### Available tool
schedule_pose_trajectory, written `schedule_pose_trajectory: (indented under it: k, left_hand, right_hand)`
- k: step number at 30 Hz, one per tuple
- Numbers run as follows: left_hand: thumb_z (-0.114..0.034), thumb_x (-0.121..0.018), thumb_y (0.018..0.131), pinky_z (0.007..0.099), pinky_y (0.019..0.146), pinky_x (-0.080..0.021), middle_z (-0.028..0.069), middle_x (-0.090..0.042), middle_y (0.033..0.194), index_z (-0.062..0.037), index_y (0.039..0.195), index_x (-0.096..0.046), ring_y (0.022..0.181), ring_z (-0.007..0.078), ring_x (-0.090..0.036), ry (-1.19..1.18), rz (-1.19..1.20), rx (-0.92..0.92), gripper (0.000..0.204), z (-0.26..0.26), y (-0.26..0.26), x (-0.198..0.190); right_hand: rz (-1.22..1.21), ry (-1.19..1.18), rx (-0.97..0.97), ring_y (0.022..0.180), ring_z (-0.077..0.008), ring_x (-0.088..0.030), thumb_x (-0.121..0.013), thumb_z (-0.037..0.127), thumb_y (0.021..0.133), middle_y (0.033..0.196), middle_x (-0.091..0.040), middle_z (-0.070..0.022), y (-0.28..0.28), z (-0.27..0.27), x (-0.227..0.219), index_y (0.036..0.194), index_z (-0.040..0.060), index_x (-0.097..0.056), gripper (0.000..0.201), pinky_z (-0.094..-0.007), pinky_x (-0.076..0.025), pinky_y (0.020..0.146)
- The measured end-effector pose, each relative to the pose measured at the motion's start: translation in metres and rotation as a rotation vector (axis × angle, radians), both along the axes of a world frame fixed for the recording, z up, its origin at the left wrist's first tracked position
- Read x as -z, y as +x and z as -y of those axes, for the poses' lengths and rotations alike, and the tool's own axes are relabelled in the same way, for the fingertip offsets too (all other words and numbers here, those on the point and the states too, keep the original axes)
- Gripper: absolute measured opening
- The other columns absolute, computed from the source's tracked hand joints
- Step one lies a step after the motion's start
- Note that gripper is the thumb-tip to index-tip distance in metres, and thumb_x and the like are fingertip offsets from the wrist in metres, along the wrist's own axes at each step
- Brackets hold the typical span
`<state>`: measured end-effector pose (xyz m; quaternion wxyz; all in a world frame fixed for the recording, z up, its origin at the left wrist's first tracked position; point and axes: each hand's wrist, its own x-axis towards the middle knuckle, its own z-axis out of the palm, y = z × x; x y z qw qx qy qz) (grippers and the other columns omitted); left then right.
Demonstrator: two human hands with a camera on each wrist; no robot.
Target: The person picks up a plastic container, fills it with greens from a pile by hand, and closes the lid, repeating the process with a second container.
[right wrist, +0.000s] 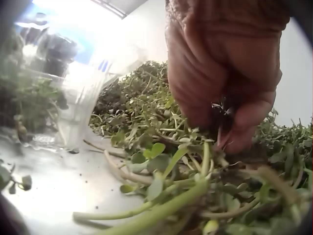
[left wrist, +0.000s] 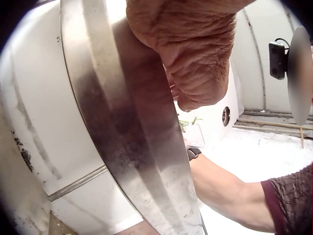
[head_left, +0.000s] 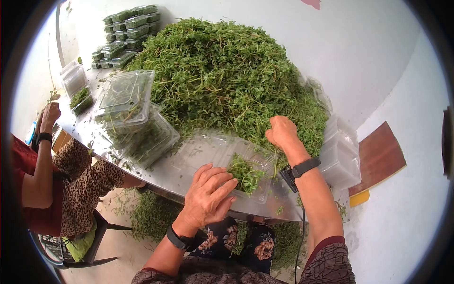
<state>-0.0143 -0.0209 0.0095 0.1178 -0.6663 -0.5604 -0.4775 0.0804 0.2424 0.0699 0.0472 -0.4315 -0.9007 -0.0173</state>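
My left hand (head_left: pixel 210 191) lies with fingers loosely extended at the left side of an open clear plastic clamshell box (head_left: pixel 257 194). A small bunch of leafy greens (head_left: pixel 246 174) sits in that box, right by the fingertips. In the left wrist view the left hand (left wrist: pixel 195 58) shows mostly as its heel, above the metal table edge (left wrist: pixel 132 112). At the right edge of a big heap of greens (head_left: pixel 222 75), my right hand (head_left: pixel 283 132) has its fingers curled. The right wrist view shows the right hand (right wrist: pixel 225 73) pinching thin stems between thumb and fingers, low in the heap.
Filled clear boxes (head_left: pixel 125 99) are piled on the table's left, with stacked closed boxes (head_left: pixel 132 31) at the back. Nested empty boxes (head_left: pixel 339 156) stand at right. Another person's hand (head_left: pixel 49 116) is at far left, near a box of greens (head_left: pixel 81 100).
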Motion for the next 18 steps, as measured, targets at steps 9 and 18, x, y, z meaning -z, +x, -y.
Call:
schedule_pose_trajectory:
  k: [9, 18]
  left_hand:
    - [-0.012, -0.075, 0.060, 0.0526, 0.100, -0.039, 0.0085, -0.061, 0.102, -0.0078, 0.102, -0.065, 0.105, 0.0305, -0.057, 0.022, 0.013, 0.021, 0.043, -0.002, -0.001, 0.002]
    - [-0.011, -0.074, 0.061, 0.0526, 0.099, -0.040, 0.0095, -0.061, 0.100, -0.0064, 0.101, -0.064, 0.104, 0.0319, -0.057, 0.047, 0.012, 0.013, 0.042, -0.003, 0.000, 0.003]
  right_hand:
    - [-0.422, -0.040, 0.075, 0.076, -0.0403, -0.063, -0.067, 0.016, 0.068, 0.076, -0.062, -0.0270, 0.047, -0.010, -0.028, 0.077, -0.0054, -0.062, 0.023, -0.0440, -0.051, 0.072]
    - [-0.906, -0.477, 0.034, 0.039, -0.0101, -0.047, -0.067, 0.010, 0.078, 0.055, -0.050, -0.0037, 0.072, 0.043, -0.068, 0.063, -0.0022, -0.051, 0.025, -0.0269, -0.038, 0.035]
